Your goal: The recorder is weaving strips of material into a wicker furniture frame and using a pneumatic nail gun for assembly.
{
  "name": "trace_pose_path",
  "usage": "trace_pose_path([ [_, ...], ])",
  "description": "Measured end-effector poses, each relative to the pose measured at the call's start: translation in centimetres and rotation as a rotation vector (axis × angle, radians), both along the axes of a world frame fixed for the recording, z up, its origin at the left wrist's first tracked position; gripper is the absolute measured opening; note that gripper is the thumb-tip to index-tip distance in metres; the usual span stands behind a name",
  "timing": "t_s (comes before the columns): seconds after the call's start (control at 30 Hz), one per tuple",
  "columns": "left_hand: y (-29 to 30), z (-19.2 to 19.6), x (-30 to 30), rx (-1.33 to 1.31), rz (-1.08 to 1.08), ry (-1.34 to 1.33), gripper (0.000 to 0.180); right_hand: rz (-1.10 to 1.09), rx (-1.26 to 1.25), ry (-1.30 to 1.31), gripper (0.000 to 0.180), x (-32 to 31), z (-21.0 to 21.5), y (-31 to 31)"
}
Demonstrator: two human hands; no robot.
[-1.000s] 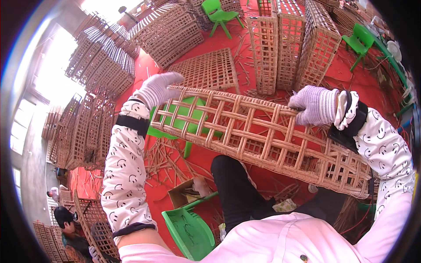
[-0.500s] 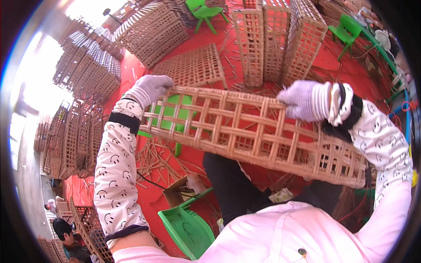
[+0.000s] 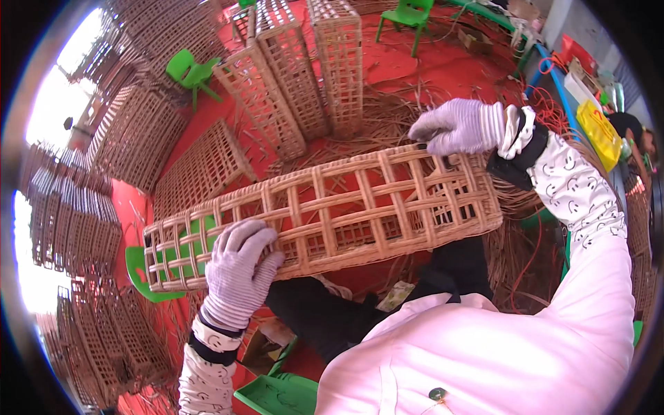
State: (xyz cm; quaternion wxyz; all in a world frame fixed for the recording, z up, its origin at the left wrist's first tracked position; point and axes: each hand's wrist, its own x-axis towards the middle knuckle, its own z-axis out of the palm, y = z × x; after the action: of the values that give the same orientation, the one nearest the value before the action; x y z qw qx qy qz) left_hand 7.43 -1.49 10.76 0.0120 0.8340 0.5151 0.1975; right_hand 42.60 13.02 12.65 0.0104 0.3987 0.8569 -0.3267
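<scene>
A long, box-shaped wicker basket (image 3: 325, 214) of open brown lattice is held over my lap, tilted so that its right end sits higher. My left hand (image 3: 238, 270), in a pale striped knit glove, is closed on the near edge toward the left end, fingers against the lattice. At the far edge near the right end, my right hand (image 3: 460, 128), gloved alike, is closed with thumb and fingers at the rim. The dark fabric of my legs shows beneath the basket.
Tall lattice baskets (image 3: 335, 69) stand upright ahead, and a lattice panel (image 3: 200, 166) lies on the red floor covering (image 3: 387, 62). Green chairs (image 3: 408, 15) and stacked baskets (image 3: 131, 138) are around. Loose strips (image 3: 394, 111) litter the floor. A yellow bag (image 3: 598, 135) hangs at right.
My left hand has gone from the far left edge to the near edge. The basket's left end has swung nearer and its right end farther. The view has turned right.
</scene>
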Motion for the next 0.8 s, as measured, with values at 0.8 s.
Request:
trace_pose_path([
  [0.8,10.6,-7.9,-0.7,0.529,0.311,-0.043,0.031,0.066,0.868,0.108,0.041,2.6,-4.7,-2.1],
])
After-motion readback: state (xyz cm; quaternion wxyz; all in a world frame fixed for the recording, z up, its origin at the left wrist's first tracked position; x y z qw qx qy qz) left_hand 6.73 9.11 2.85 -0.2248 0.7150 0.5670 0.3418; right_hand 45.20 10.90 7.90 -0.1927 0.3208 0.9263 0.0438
